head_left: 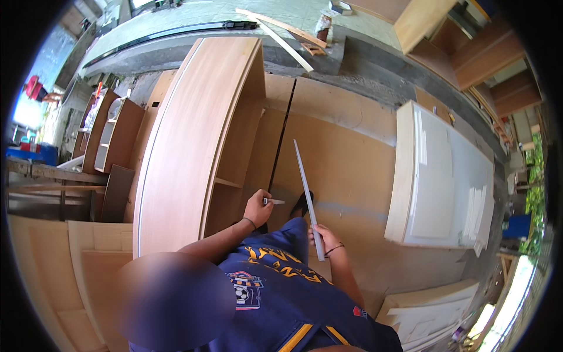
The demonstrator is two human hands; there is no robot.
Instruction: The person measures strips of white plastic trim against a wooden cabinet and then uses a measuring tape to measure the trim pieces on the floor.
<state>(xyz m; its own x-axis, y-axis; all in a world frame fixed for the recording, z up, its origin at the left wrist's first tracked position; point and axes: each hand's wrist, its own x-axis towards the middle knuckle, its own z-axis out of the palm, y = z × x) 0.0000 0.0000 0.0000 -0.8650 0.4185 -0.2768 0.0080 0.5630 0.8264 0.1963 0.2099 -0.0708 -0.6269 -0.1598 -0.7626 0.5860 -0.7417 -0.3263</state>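
Two hands at work beside an open plywood cabinet, seen from above.

Left hand (257, 206): fingers curled shut around a small pale cutter or marker (274, 202), its exact kind too small to tell, tip pointing right, held just beside the cabinet's open edge; right hand (326, 239): closed about the lower end of a long, thin, flat grey strip (305, 188), stiff and straight, slanting up and slightly left over the floor boards; cabinet (185, 146): smooth tan laminate, long curved-looking top face, inner shelf visible, lying at the left; brown sheet boards (346, 152): matt, flat, dark seam between them, carrying the work; white-faced panel (446, 176): rectangular, pale wood edge, well apart near the boards' right edge; blue printed shirt (281, 287) in the lower middle.
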